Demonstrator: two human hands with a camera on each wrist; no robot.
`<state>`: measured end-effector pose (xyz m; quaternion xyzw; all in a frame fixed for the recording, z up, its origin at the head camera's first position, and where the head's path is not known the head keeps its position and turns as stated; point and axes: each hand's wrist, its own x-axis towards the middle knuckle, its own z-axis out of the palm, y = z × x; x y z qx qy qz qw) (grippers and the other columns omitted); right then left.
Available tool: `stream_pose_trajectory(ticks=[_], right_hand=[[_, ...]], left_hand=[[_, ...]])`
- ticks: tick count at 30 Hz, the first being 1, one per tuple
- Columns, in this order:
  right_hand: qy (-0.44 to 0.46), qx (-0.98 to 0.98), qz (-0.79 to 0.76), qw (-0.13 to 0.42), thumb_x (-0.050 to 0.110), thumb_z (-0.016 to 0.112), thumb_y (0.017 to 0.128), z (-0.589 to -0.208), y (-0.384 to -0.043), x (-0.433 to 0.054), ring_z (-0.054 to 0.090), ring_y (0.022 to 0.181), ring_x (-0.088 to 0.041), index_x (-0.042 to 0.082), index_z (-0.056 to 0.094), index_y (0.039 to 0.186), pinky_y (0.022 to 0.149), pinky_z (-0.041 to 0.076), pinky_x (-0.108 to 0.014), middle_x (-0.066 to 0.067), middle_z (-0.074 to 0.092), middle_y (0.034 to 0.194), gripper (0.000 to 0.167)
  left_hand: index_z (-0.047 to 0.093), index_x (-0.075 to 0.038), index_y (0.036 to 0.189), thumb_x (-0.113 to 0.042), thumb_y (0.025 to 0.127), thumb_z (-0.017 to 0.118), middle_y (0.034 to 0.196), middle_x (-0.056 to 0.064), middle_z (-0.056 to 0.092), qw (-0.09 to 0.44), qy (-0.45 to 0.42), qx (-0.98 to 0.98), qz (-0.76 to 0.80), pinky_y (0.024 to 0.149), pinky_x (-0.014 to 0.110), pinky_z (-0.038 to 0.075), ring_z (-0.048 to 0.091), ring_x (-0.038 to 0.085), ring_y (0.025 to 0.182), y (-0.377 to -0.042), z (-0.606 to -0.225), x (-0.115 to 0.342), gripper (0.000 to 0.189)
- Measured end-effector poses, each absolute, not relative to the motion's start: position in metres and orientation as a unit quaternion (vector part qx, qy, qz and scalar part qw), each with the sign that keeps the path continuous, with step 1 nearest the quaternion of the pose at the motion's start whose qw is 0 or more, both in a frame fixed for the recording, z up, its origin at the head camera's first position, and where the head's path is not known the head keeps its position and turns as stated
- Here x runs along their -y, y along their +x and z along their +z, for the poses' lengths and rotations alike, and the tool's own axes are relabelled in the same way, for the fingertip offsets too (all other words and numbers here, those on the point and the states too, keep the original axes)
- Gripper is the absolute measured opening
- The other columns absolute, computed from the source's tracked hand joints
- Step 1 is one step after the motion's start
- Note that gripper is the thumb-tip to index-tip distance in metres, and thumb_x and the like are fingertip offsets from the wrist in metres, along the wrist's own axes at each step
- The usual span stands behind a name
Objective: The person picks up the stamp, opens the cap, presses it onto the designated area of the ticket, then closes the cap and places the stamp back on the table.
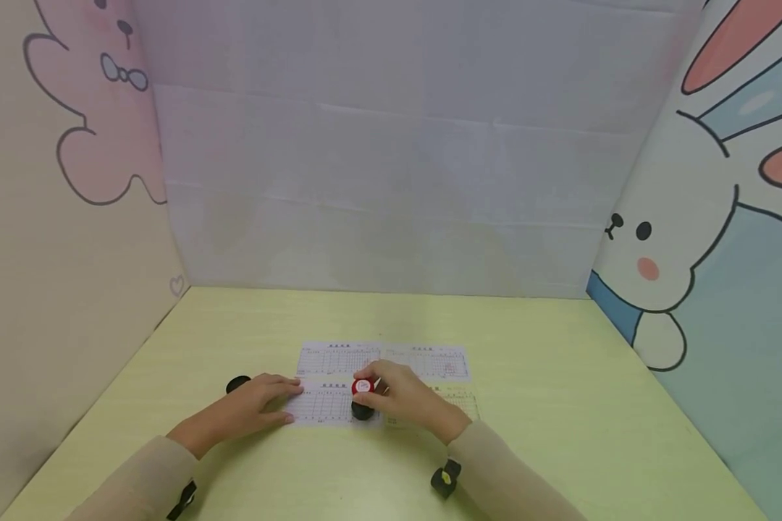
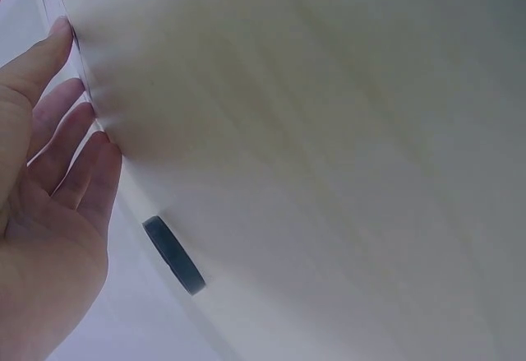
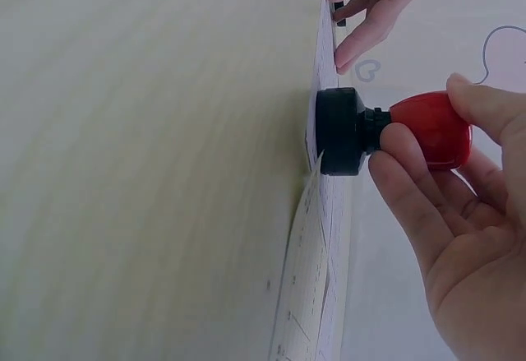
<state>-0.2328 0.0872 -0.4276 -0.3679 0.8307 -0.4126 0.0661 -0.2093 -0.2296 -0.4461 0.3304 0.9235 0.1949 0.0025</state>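
My right hand [image 1: 407, 394] grips a self-inking stamp by its red handle [image 3: 431, 129]. The stamp's round black base [image 3: 339, 131] stands upright on the front left printed form [image 1: 326, 404], near that sheet's right edge. With fingers extended, my left hand [image 1: 254, 405] rests at the left edge of the same form. Just behind the left hand lies a round black cap [image 1: 237, 383], seen edge-on as a black disc [image 2: 174, 254] in the left wrist view. Behind the stamp are two more forms, and the back right one [image 1: 426, 362] bears a faint reddish mark.
A yellowish form [image 1: 465, 398] lies at front right, partly under my right hand and wrist, its near edge lifted a little. The pale yellow table [image 1: 534, 434] extends around the sheets. A white cloth wall [image 1: 391, 217] closes the back, with printed side panels left and right.
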Motion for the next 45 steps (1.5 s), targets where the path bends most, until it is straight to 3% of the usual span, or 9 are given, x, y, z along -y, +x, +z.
stream_pose_trajectory(ticks=[8,45], right_hand=[[-0.355,-0.841,-0.399,0.081,0.024,0.068,0.098,-0.4265,-0.2345,-0.0871,0.061,0.084,-0.005,0.011,0.066,0.12,0.074,0.053,-0.022,0.009,0.063,0.1,0.026],[-0.366,-0.841,-0.389,0.082,0.027,0.066,0.1,-0.4265,-0.2342,-0.0878,0.06,0.086,-0.006,0.006,0.065,0.125,0.076,0.053,-0.022,0.006,0.063,0.104,0.033]], left_hand=[[0.064,0.0,0.131,-0.032,0.093,0.072,0.135,0.017,0.06,-0.005,0.332,-0.923,0.194,0.098,0.058,0.044,0.055,0.041,0.122,-0.2094,-0.4456,0.2297,0.05],[0.064,0.0,0.132,-0.033,0.094,0.072,0.136,0.017,0.06,0.008,0.323,-0.925,0.2,0.098,0.058,0.044,0.054,0.041,0.123,-0.2089,-0.4456,0.229,0.051]])
